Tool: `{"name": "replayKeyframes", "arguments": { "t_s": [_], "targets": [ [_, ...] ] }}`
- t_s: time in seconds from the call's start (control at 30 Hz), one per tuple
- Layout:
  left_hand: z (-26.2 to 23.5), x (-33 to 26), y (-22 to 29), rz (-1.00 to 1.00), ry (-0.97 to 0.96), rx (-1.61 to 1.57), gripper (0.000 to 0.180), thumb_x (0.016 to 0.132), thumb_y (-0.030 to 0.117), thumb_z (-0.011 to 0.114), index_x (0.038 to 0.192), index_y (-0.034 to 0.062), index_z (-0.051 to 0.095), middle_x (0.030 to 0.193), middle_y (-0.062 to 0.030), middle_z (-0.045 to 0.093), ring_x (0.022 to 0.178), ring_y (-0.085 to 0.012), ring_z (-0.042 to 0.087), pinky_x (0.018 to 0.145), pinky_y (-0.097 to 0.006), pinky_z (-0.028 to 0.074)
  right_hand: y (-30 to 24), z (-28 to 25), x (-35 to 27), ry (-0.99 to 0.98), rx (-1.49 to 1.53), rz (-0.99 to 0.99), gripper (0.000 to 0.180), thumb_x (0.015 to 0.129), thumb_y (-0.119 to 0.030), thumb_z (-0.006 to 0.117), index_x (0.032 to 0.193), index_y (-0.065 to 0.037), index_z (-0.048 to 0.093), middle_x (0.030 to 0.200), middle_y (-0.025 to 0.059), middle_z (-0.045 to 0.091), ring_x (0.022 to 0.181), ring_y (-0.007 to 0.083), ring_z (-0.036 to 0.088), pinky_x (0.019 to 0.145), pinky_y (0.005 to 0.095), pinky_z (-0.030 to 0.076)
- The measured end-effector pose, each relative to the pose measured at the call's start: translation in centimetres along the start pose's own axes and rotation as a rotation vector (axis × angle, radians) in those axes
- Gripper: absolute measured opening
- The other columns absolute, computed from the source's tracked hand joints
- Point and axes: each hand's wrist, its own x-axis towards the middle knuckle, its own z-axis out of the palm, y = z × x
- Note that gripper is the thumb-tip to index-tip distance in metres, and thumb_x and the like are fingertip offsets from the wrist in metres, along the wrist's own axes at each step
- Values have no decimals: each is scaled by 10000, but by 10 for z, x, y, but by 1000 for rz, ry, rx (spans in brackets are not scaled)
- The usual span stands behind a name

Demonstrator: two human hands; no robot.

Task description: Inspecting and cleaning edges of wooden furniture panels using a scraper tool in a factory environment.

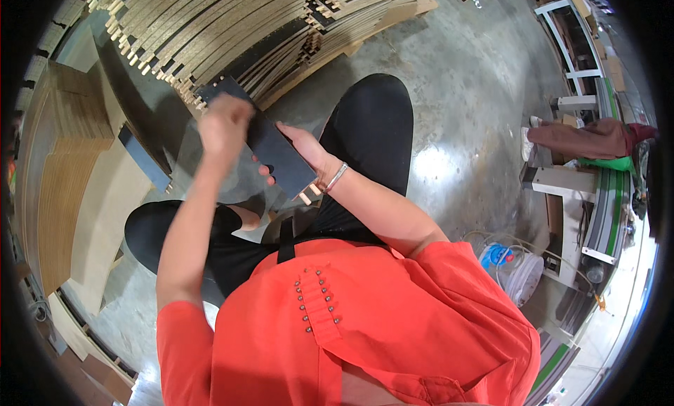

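A narrow dark board (275,143) slants over my lap, with pale wooden dowels (309,193) sticking out of its near end. My right hand (303,147) grips it from beneath, the thumb along one edge and fingertips showing at the other. Over the board's far end is my left hand (225,125), slightly blurred, its fingers curled closed. Whatever those fingers hold is hidden. Another dark board (144,155) with dowels at its end leans on the left against a stack of brown panels (81,188).
Ahead lies a large stack of particleboard pieces (232,27), many with protruding dowels. A clear plastic bucket (516,269) stands on the concrete floor (463,90) at right. Farther right a person in brown trousers (579,139) is beside a long machine or conveyor (569,185).
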Motion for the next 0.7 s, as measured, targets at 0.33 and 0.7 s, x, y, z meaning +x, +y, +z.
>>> {"name": "replayKeyframes", "arguments": {
  "t_s": [0.33,0.7],
  "targets": [
    [-2,16,-45,-81,80,213,32,725,95,651,753,81,657,800,-95,637,737,-303,622,637,-388,494,-5,3,-1,54,-5,11,513,979,-452,246,1129,-25,489,885,181,593,642,290,603,557,427,515],
    [-27,-45,34,104,43,51,110,697,-1,675,803,25,670,740,-104,582,678,-251,588,620,-340,475,2,22,-4,398,-403,-291,341,792,-34,600,1124,-16,522,950,76,610,793,159,609,702,301,514]
  ]
}}
